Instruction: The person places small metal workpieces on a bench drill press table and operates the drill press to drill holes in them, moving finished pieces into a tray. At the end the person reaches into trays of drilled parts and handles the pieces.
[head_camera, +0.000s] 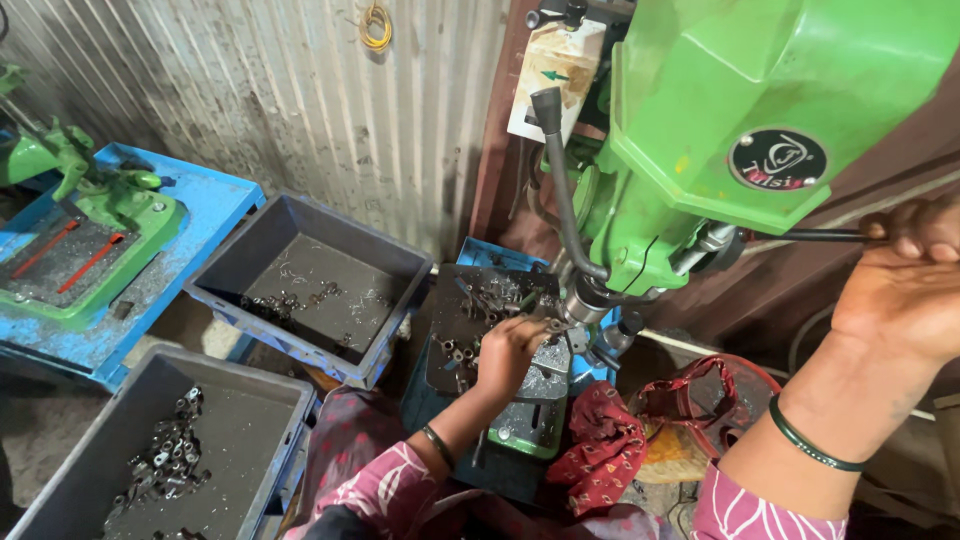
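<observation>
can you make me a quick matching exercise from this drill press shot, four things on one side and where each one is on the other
Things:
1. left hand
2. right hand
3. red cloth
4. grey tray

Places:
A. gripping the feed lever
B. against the corrugated wall, nearly bare
C. on the small part under the spindle
D. bunched between the person's arms

Pairs: 1-C, 2-A, 3-D, 4-B

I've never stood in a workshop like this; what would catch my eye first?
The bright green drill press fills the upper right, with the right hand on its feed lever. Below its spindle, the left hand rests at small metal parts; grey bins sit left.
</observation>
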